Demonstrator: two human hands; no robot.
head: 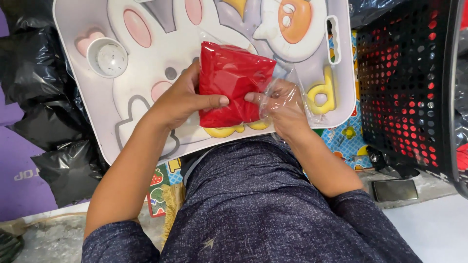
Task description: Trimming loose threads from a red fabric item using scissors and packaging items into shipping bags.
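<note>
Hands (229, 102) around upright, slightly tilted red packet (233, 85)

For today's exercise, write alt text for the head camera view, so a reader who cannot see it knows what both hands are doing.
Seen from above, a person's left hand and right hand hold a folded red cloth in a clear plastic bag over a white cartoon-printed lap tray. A small white cup sits on the tray, and a black perforated basket stands on the right.

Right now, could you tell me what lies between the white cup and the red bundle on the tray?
In the head view, the left hand lies there, on the tray between the cup and the red bundle, gripping the bundle's edge.
</note>
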